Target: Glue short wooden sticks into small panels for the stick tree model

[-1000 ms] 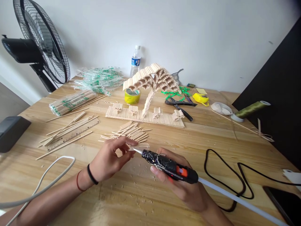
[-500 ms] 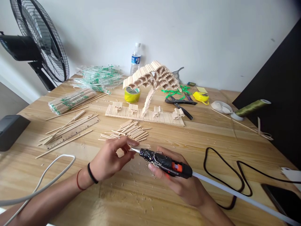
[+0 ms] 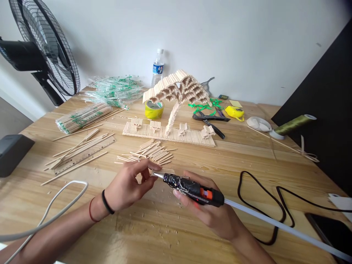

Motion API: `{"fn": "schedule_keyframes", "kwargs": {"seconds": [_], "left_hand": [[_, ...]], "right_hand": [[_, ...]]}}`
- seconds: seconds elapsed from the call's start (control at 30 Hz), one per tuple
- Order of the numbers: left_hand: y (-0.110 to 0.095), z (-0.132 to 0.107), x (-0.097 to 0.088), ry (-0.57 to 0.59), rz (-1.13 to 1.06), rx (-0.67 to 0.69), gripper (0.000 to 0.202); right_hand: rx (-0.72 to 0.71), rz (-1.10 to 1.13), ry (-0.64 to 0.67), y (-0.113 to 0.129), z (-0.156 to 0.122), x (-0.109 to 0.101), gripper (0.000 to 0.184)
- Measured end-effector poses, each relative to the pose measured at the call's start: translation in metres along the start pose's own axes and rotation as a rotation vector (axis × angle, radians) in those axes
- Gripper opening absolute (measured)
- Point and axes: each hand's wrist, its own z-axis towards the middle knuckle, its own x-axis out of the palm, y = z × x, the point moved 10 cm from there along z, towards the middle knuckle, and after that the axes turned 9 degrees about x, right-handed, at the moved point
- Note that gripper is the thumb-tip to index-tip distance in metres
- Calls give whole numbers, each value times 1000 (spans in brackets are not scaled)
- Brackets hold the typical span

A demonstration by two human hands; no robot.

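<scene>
My right hand (image 3: 211, 214) grips a black hot glue gun (image 3: 192, 189) with an orange trigger and a clear glue stick trailing to the right. Its metal nozzle touches a small bundle of short wooden sticks (image 3: 165, 171) that my left hand (image 3: 126, 187) pinches between thumb and fingers just above the table. A loose heap of cut sticks (image 3: 151, 152) lies right behind them. Farther back stands a stick model (image 3: 173, 95) with a curved roof on a flat stick base (image 3: 167, 135).
A wooden ruler and long sticks (image 3: 79, 154) lie at left, wrapped chopstick packs (image 3: 82, 119) beyond. Yellow tape (image 3: 154, 109), a water bottle (image 3: 157, 69), pliers (image 3: 211, 123), a green thread spool (image 3: 293, 125), black cord (image 3: 264, 205), white cable (image 3: 55, 209), a phone (image 3: 328, 231), a fan (image 3: 41, 44).
The glue gun and both hands have shifted slightly left and up in the view; the nozzle stays at the stick bundle held by my left hand.
</scene>
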Motion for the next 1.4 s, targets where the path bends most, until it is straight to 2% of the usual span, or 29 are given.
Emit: {"fn": "schedule_keyframes", "kwargs": {"seconds": [0.17, 0.27, 0.43, 0.67, 0.9, 1.07, 1.23, 1.4], "left_hand": [[0, -1, 0, -7, 2, 15, 19], [2, -2, 0, -9, -3, 5, 20], [1, -1, 0, -10, 4, 10, 20], [0, 0, -1, -17, 14, 20, 20], [0, -1, 0, -9, 11, 9, 18], [0, -1, 1, 2, -7, 7, 19], [0, 0, 3, 13, -26, 10, 19], [-1, 0, 3, 5, -22, 18, 18]], "right_hand": [[68, -33, 10, -4, 0, 1, 49], [137, -60, 30, -6, 2, -2, 42], [166, -106, 165, -7, 7, 4, 30], [143, -92, 24, -1, 3, 1, 29], [171, -92, 116, -5, 5, 3, 27], [146, -41, -2, -4, 1, -1, 36], [150, -24, -21, -6, -2, 2, 43], [149, -41, -25, -5, -2, 2, 40]]}}
